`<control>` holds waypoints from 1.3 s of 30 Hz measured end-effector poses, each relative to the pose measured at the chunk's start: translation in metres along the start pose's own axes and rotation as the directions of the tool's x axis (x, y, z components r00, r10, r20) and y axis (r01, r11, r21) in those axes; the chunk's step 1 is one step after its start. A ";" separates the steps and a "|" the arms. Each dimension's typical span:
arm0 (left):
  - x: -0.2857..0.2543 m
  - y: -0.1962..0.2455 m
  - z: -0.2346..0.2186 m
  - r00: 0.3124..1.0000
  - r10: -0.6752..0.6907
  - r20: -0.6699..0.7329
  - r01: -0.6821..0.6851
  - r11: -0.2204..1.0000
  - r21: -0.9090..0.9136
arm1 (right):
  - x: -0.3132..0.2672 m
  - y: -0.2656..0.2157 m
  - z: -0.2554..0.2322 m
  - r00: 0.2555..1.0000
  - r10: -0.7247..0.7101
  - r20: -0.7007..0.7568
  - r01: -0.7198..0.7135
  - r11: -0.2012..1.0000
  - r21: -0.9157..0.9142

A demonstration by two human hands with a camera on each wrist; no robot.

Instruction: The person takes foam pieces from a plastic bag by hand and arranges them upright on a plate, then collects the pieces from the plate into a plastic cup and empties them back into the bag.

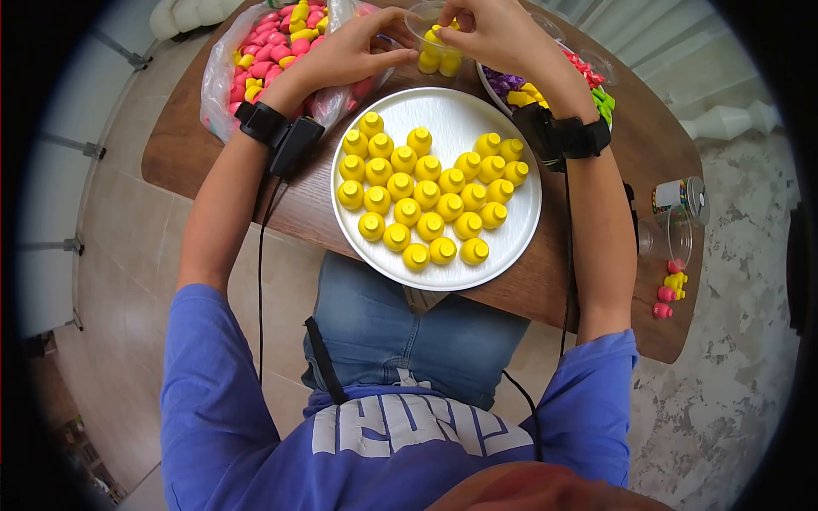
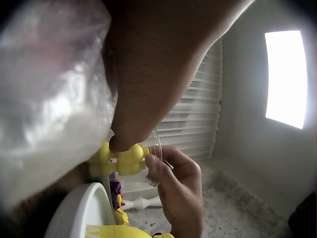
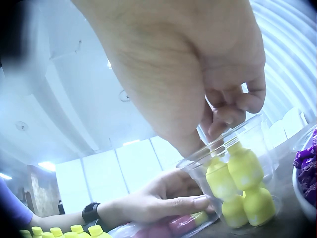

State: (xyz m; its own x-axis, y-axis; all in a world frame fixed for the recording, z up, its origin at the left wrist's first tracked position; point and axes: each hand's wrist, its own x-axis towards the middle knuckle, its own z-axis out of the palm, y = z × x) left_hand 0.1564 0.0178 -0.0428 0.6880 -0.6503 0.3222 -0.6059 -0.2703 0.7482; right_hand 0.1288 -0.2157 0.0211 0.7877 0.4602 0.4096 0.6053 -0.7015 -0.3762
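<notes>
A clear plastic cup [image 1: 419, 24] stands beyond the white plate, with several small yellow bottles [image 3: 245, 166] stacked inside. My left hand [image 1: 362, 49] holds the cup from its left side, thumb along the wall. From above, my right hand [image 1: 498, 34] reaches over the rim, thumb and fingers pinching at the cap of an upper yellow bottle [image 2: 131, 159]. In the right wrist view those fingertips are right at the cap, partly behind the cup wall. On the round white plate [image 1: 358, 243] many yellow bottles stand upright, caps up.
A plastic bag [image 1: 217, 94] of pink and yellow pieces lies left of the cup. Right of it is a bowl [image 3: 298, 186] with purple, yellow, red and green pieces. At the table's right edge are a jar [image 1: 697, 200], a tipped clear cup [image 1: 679, 237] and loose pink and yellow pieces [image 1: 666, 294].
</notes>
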 end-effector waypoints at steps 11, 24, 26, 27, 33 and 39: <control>0.010 -0.040 0.004 0.986 0.168 0.009 -0.168 0.981 0.099 | -0.005 -0.005 -0.009 0.995 -0.018 -0.100 0.018 1.000 -0.001; 0.003 -0.019 0.004 0.994 0.105 -0.012 -0.105 0.994 0.001 | -0.005 -0.005 -0.003 0.993 -0.117 -0.028 0.118 0.993 0.026; 0.002 -0.016 0.005 0.995 0.076 -0.061 -0.075 0.997 0.021 | -0.003 -0.021 -0.012 0.997 -0.071 -0.028 0.073 0.994 0.081; 0.003 -0.017 0.004 0.995 0.077 -0.060 -0.076 0.997 0.020 | -0.002 -0.027 -0.015 0.999 -0.024 -0.027 0.027 0.990 0.139; 0.003 0.021 -0.002 0.994 0.033 -0.104 -0.055 0.976 -0.212 | -0.001 -0.026 -0.015 0.965 -0.142 -0.219 0.174 0.975 0.137; 0.004 -0.020 -0.032 0.845 0.040 -0.533 0.015 0.995 0.097 | -0.002 -0.023 -0.022 0.942 -0.203 -0.268 0.235 0.967 0.094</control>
State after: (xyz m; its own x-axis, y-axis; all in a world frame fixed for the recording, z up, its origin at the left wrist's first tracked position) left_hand 0.1838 0.0435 -0.0384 0.7704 -0.1818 0.6112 -0.6317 -0.3474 0.6930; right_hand 0.1109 -0.2117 0.0472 0.5884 0.4301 0.6847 0.7817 -0.5188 -0.3460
